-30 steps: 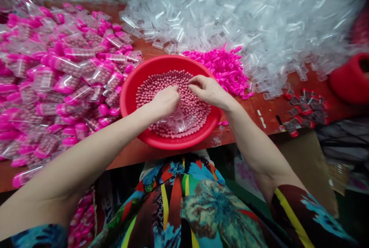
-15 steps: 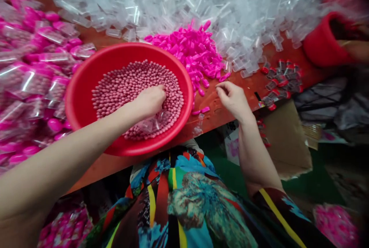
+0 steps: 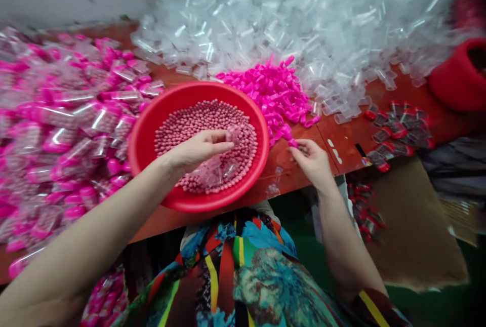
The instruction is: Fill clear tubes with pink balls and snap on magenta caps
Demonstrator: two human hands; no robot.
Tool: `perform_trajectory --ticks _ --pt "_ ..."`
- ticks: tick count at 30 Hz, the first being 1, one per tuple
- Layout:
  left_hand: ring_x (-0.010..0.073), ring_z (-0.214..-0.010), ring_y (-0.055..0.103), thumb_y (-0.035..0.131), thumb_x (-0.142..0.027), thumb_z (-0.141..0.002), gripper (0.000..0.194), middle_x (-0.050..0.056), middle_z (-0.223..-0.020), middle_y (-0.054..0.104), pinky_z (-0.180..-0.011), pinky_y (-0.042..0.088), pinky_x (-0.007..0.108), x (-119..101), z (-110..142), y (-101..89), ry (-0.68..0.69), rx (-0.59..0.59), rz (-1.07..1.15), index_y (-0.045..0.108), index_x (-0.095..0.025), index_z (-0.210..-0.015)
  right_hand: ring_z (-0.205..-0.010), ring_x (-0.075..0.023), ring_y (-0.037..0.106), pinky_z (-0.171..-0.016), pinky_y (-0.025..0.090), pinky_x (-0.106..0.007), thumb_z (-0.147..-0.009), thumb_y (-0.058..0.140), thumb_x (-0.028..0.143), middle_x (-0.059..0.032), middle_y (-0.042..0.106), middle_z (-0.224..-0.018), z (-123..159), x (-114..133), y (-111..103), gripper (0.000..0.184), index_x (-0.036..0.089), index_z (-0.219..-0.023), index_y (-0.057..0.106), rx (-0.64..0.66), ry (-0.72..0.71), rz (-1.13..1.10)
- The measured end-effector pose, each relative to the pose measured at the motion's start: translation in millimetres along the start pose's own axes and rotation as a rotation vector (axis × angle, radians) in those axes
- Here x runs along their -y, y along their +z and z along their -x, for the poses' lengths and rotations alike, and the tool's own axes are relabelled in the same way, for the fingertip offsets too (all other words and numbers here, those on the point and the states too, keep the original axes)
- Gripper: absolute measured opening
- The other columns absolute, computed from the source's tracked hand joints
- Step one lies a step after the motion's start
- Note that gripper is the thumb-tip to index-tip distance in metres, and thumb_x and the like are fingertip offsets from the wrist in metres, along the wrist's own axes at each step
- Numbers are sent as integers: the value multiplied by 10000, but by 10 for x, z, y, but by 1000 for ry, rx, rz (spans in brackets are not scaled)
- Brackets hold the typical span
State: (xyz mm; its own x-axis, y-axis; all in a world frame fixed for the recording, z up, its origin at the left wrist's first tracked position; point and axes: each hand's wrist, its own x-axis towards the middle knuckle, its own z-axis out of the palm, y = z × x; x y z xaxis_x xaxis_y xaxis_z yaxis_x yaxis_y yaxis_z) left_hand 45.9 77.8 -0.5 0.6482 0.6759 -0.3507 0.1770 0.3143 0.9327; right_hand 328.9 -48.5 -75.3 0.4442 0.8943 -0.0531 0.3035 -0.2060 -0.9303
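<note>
Tube (image 3: 232, 135), clear and seemingly packed with pink beads, sat pinched in my left hand (image 3: 197, 149) at frame centre, over the red basin (image 3: 144, 134) of beads (image 3: 197, 119). My right hand (image 3: 312, 159), just right of the basin on the table (image 3: 341, 139), was curled around a pink cap (image 3: 293, 142) at its fingertips, beside the cap pile (image 3: 273, 91). I judged the step wanted the tube kept mouth-up over the basin so spills fell back in, and the cap squared to the mouth before pressing. Capped tubes (image 3: 76, 124) filled the left, empty ones (image 3: 284, 23) the top.
</note>
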Motion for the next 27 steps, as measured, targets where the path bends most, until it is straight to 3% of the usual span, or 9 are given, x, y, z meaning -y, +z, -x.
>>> perform_trajectory --ticks 2,5,9,14,21,27 --pt "216 -896 699 797 -329 -782 214 107 -940 754 -845 519 342 15 168 -44 -23 -7 147 772 -153 -901 -557 -125 565 -530 484 -269 -804 759 427 18 664 -713 -51 234 83 350 197 -1060 697 -43 -17 -164" --pt "232 -964 723 785 -277 -811 233 132 -1022 756 -861 533 344 87 381 -50 -27 -26 388 754 -147 -1001 -583 -106 569 -560 515 -258 -796 766 363 19 686 -777 -58 649 330 304 230 -1066 726 -6 -103 -274" --pt "221 -911 734 755 -200 -815 292 104 -1015 755 -808 548 332 144 614 53 -23 -89 581 715 -182 -1103 -734 -137 651 -704 592 -305 -831 729 377 -21 732 -958 15 1067 780 342 245 -1146 716 205 -191 -314" --pt "200 -778 684 637 -336 -901 225 93 -903 745 -696 532 315 190 787 172 34 -149 718 733 -185 -1038 -716 -144 653 -710 592 -316 -994 506 490 -15 715 -873 144 1262 1178 404 237 -1250 690 446 -239 -284" --pt "127 -534 511 632 -371 -877 212 38 -696 638 -512 400 279 321 812 204 98 -213 673 675 -175 -809 -1061 -206 714 -964 578 -388 -940 639 343 -52 777 -1151 258 1355 1283 247 227 -1122 758 448 -425 -120" --pt "131 -615 539 663 -362 -878 212 24 -721 581 -465 333 243 380 781 227 177 -351 624 635 -173 -785 -988 -204 724 -918 573 -385 -959 625 262 -49 789 -1058 241 1427 1157 195 224 -1096 759 461 -597 103"
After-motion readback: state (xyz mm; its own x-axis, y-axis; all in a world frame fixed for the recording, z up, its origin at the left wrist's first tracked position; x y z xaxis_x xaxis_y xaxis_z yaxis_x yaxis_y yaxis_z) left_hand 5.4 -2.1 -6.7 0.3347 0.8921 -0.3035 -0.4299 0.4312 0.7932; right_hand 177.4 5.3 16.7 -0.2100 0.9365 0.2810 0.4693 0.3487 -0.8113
